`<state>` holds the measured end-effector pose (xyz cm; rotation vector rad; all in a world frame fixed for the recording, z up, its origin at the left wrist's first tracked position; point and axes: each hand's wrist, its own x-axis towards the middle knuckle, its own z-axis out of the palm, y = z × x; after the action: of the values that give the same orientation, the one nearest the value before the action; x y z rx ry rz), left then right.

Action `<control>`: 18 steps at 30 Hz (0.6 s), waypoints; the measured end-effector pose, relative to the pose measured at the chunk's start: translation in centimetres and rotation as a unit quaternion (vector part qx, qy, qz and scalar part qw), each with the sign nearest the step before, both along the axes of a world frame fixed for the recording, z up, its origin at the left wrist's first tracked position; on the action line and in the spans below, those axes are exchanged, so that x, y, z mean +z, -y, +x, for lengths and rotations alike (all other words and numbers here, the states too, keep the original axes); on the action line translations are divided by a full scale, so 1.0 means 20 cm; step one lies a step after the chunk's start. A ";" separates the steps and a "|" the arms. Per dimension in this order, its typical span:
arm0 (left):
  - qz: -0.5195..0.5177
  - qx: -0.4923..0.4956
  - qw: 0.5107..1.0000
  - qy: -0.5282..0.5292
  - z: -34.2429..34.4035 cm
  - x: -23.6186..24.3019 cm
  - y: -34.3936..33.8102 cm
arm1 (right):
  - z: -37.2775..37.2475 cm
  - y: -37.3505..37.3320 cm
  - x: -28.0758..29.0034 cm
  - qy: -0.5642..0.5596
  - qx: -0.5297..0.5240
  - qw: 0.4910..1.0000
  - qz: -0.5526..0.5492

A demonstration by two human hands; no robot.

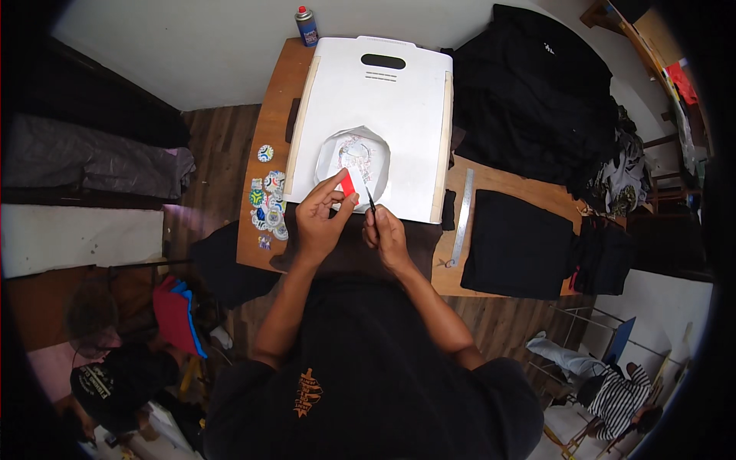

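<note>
My left hand (322, 218) pinches a small red-and-white piece (348, 185), apparently paper or film, between thumb and fingers. In my right hand (389, 239) is a slim tool (372, 204) with a black handle and a thin metal tip; its exact kind is too small to make out. The tip points up beside the red-and-white piece. Both hands are over the near rim of a white paper bowl (328, 147), which contains small pinkish scraps (356, 153). The bowl sits on a white board (368, 107) with a dark handle slot.
Left of the board lie several round colourful stickers (268, 201). A spray can (307, 27) stands at the far left corner. To the right are a metal ruler (463, 218), folded black cloth (521, 244) and a large black cloth heap (529, 100). Other people (613, 399) sit behind me.
</note>
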<state>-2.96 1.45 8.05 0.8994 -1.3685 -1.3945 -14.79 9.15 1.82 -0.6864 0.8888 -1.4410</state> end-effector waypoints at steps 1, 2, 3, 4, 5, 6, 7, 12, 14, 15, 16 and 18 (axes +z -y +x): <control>0.002 0.000 1.000 -0.002 0.00 0.00 0.00 | 0.00 0.00 0.00 -0.007 -0.001 1.000 -0.001; 0.002 0.000 1.000 -0.002 0.00 0.00 0.00 | 0.00 0.00 0.00 -0.007 -0.001 1.000 -0.001; -0.011 -0.004 1.000 0.004 0.01 -0.01 0.00 | 0.00 0.00 -0.01 -0.003 0.002 1.000 0.000; -0.023 -0.007 1.000 0.011 0.01 -0.01 0.00 | 0.00 0.00 -0.01 0.001 0.004 1.000 0.001; -0.023 -0.007 1.000 0.011 0.01 -0.01 0.00 | 0.00 0.00 -0.01 0.001 0.004 1.000 0.001; -0.009 -0.002 1.000 0.005 0.01 -0.01 0.00 | 0.00 0.00 -0.01 0.002 0.001 1.000 0.000; 0.005 0.004 1.000 -0.001 0.01 -0.01 0.00 | 0.00 0.00 -0.01 0.002 -0.002 1.000 -0.001; 0.000 0.005 1.000 -0.002 0.00 -0.01 0.00 | -0.01 -0.01 -0.01 0.012 0.000 1.000 0.002; -0.001 0.004 1.000 -0.008 0.00 -0.01 0.00 | -0.01 -0.01 -0.02 0.005 0.002 1.000 -0.003; 0.000 0.002 1.000 -0.007 0.00 -0.01 0.00 | -0.01 -0.02 -0.01 0.007 0.002 1.000 0.000; 0.001 0.001 1.000 -0.006 0.00 -0.01 0.00 | -0.01 -0.02 -0.01 0.010 0.001 1.000 0.003; 0.007 0.000 1.000 -0.004 -0.01 -0.01 0.00 | -0.02 -0.01 -0.02 0.008 0.003 1.000 0.002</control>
<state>-3.06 1.42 7.83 0.9018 -1.3542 -1.4068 -15.10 9.44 1.52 -0.6731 0.8758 -1.4367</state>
